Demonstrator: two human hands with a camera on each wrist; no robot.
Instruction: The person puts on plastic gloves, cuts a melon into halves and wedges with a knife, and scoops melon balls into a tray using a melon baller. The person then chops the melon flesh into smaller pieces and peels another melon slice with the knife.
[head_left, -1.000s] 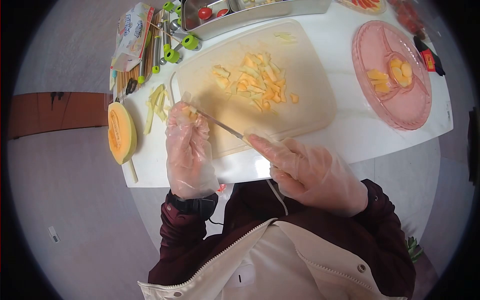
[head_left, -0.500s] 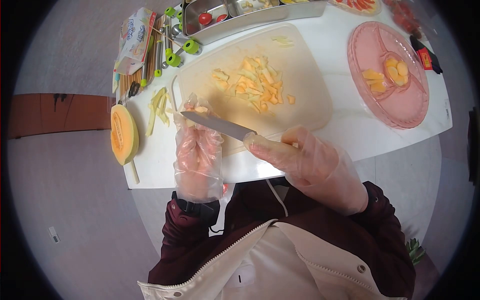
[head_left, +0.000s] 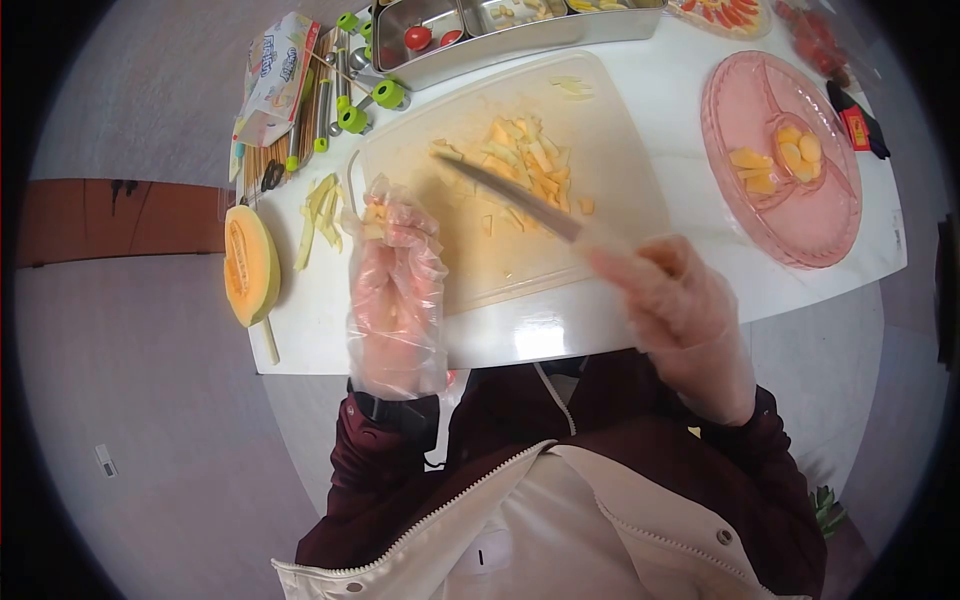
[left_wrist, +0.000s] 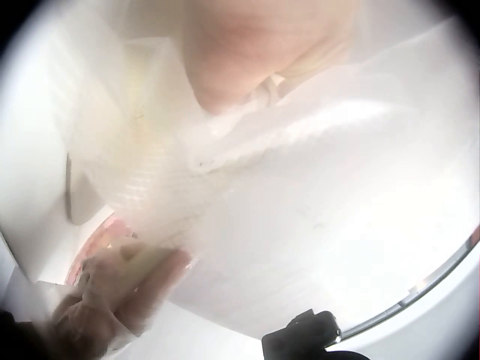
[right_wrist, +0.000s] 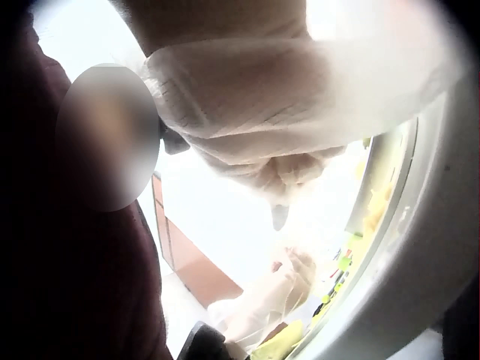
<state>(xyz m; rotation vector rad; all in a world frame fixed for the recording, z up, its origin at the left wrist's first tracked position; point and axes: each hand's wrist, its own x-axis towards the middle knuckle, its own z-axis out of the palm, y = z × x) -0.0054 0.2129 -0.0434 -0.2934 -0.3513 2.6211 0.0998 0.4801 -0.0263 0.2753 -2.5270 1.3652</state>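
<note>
In the head view my left hand (head_left: 395, 290), in a clear plastic glove, is palm up at the near left corner of the cutting board (head_left: 610, 200). Its curled fingers hold a small piece of orange melon (head_left: 374, 222). My right hand (head_left: 690, 310), gloved too, grips a knife (head_left: 510, 192) by its handle, with the blade reaching left over the board. Beneath the blade lies a heap of melon trimmings (head_left: 520, 155). Glove plastic fills much of the left wrist view, where the right hand (left_wrist: 112, 300) shows at lower left.
Left of the board lie strips of rind (head_left: 318, 220) and a cut melon half (head_left: 250, 265). A pink divided plate (head_left: 810, 225) with melon pieces stands at right. Behind are a metal container (head_left: 520, 42) with tomatoes, green-handled tools (head_left: 388, 95) and a white packet (head_left: 275, 75).
The knife has come away from the left hand, swinging up and right over the trimmings. My right hand has moved right. The left hand has shifted slightly right and turned palm up.
</note>
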